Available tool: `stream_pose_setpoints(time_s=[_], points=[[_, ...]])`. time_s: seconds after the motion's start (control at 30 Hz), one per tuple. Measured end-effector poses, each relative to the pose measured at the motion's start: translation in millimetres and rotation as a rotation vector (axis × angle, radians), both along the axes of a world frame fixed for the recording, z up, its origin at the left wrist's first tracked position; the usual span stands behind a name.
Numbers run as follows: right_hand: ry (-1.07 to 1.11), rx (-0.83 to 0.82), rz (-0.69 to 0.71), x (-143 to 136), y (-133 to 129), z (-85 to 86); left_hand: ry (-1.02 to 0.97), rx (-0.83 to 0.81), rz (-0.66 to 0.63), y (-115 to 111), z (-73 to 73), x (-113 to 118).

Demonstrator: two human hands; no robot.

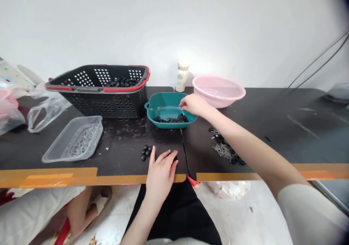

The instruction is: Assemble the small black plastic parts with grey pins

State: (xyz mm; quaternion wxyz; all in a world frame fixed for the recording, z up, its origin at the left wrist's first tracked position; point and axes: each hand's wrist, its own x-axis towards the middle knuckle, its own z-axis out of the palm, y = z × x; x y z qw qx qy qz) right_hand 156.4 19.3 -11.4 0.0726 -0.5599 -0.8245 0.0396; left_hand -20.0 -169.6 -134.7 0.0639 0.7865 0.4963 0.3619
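Observation:
My right hand (pixel 192 105) reaches over the rim of a teal plastic basin (pixel 163 98). Its fingers are bent together in a pinch, and what they hold, if anything, is hidden. Small black plastic pieces (pixel 173 119) lie heaped at the basin's near side. On the dark table, my left hand (pixel 161 166) rests with its fingers stretched and apart. Just left of it sits a small group of round black caps (pixel 146 151). Under my right forearm, grey metal screws (pixel 224 151) lie in a loose pile with more black pieces (pixel 236 159).
A black basket (pixel 109 105) with red handles holds many black pieces. Before it stands a clear plastic tray (pixel 56 146) of metal screws. A pink colander (pixel 218 101) and a white bottle (pixel 181 78) stand behind. Plastic bags (pixel 45 105) lie left. Another person's leg (pixel 79 210) shows below.

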Motion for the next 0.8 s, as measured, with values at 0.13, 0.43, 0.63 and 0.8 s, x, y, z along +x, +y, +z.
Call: stream_pose_setpoints(time_s=[0.13, 0.43, 0.63, 0.8], points=[[-0.203, -0.146, 0.000, -24.7, 29.6, -14.7, 0.017, -0.043, -0.026, -1.7, 1.6, -2.9], [-0.153, -0.147, 0.000, -22.6, 24.2, -11.8, -0.080, 0.018, -0.031, -2.7, 0.3, -7.7], [0.159, -0.115, 0.127, -15.1, -74.0, 2.9, -0.344, 0.162, 0.198, -9.2, 10.5, -3.8], [0.520, -0.215, 0.246, -17.8, -153.4, -17.0, -0.327, 0.275, 0.133, -13.3, 23.2, -1.8]])
